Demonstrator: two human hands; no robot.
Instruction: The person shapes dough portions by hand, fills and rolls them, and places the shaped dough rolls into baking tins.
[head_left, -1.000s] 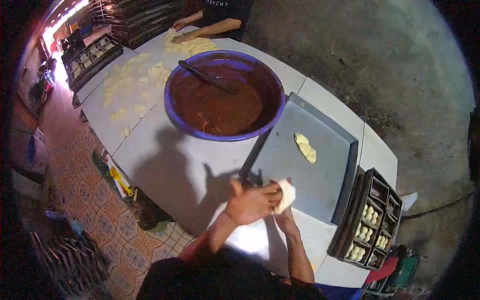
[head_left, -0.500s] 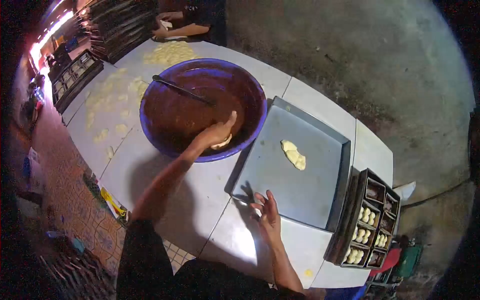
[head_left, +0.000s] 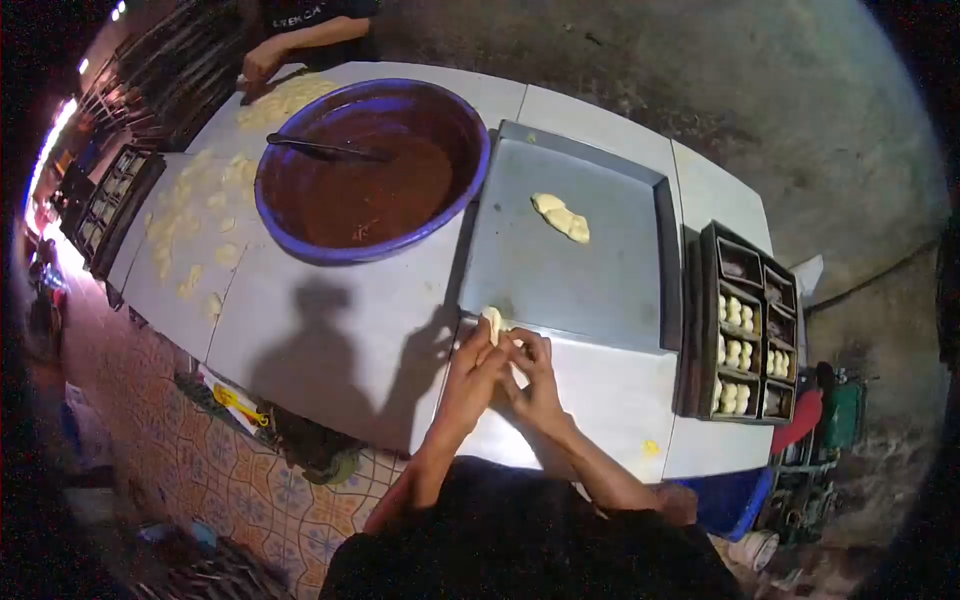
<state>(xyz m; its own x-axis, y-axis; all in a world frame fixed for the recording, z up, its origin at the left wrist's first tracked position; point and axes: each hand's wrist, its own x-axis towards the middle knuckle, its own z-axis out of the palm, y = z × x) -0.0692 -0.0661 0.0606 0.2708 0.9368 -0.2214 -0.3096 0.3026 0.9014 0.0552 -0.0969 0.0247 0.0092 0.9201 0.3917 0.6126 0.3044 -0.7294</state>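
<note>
My left hand (head_left: 468, 385) and my right hand (head_left: 533, 378) meet just below the near edge of the grey tray (head_left: 590, 290), both pinching one small piece of pale dough (head_left: 492, 322). Another twisted dough piece (head_left: 562, 218) lies on the tray's upper middle. Left of the tray stands a purple-rimmed basin (head_left: 372, 251) of brown filling, with a dark-handled utensil (head_left: 325, 149) resting across its far left side. Part of the held dough is hidden behind my fingers.
Flattened dough pieces (head_left: 228, 254) are spread over the table's left part. Black molds (head_left: 710, 330), some holding dough, stand at the right; more molds (head_left: 110, 210) are at the far left. Across the table, a co-worker's hand (head_left: 262, 62) is near the dough.
My left hand has come back from the basin with the dough and joined my right hand by the tray. The co-worker's hands have moved, and the camera view has shifted.
</note>
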